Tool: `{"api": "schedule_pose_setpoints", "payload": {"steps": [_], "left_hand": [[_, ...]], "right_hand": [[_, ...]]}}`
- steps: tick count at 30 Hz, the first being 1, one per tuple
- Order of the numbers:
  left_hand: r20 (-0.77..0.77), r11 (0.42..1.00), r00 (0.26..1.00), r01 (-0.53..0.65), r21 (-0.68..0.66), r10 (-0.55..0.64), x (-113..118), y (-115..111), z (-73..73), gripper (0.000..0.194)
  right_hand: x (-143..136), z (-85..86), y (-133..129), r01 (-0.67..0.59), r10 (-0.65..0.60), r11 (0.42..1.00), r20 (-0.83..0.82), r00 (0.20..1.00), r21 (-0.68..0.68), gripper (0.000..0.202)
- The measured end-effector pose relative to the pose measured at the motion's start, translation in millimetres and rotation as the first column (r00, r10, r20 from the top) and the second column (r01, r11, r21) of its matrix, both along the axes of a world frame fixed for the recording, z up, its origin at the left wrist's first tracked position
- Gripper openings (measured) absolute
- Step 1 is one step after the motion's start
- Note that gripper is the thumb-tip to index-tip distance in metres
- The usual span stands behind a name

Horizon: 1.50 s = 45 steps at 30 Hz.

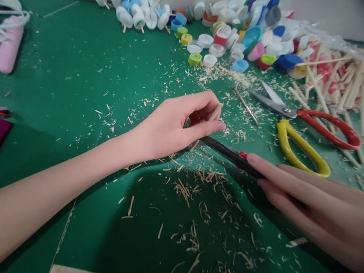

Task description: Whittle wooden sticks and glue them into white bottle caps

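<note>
My left hand (188, 122) is closed around a thin wooden stick (215, 112), pinched between thumb and fingers. The stick's upper end juts out above the thumb, and its lower end shows beneath the hand. My right hand (299, 196) grips what looks like a utility knife (226, 151), long and black with a red part by the fingers. The knife's far tip passes under my left thumb, close to the stick; where exactly they touch is hidden. Pale wood shavings (183, 190) lie on the green table (60, 96) around both hands.
Scissors (287, 112) with red and yellow handles lie spread at the right, beside a thin metal rod (246, 107). Behind are a heap of bottle caps (224, 30), white caps on sticks (138, 17) and a pile of wooden sticks (351, 82). A pink cylinder (9, 45) stands far left.
</note>
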<state>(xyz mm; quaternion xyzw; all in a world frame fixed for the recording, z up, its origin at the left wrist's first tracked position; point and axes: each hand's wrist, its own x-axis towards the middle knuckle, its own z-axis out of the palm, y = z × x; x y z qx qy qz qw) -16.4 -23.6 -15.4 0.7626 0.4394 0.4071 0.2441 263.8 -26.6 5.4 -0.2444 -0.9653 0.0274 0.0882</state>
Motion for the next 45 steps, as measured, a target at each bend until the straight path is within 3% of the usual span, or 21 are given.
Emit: {"api": "schedule_pose_setpoints", "payload": {"steps": [12, 19, 37, 45], "left_hand": [[-0.015, 1.0, 1.0, 0.001, 0.025, -0.001, 0.2, 0.4, 0.0, 0.022], [0.008, 1.0, 1.0, 0.003, 0.01, -0.003, 0.4, 0.2, -0.2, 0.022], [-0.022, 1.0, 1.0, 0.004, 0.012, -0.004, -2.2, -0.1, 0.7, 0.024], [-0.016, 1.0, 1.0, 0.014, 0.004, -0.013, -2.8, -0.9, -0.3, 0.024]], "right_hand": [[1.4, 2.7, -6.8, 0.016, -0.02, 0.999, 0.106, 0.994, 0.047, 0.061], [5.4, -5.8, -7.6, -0.022, 0.028, 0.998, 0.102, 0.994, -0.053, 0.053], [9.9, -8.8, -10.8, 0.01, -0.015, 0.998, 0.093, 0.996, 0.056, 0.059], [5.6, -9.3, -7.4, -0.031, 0.025, 0.997, 0.075, 0.997, 0.078, 0.059]]}}
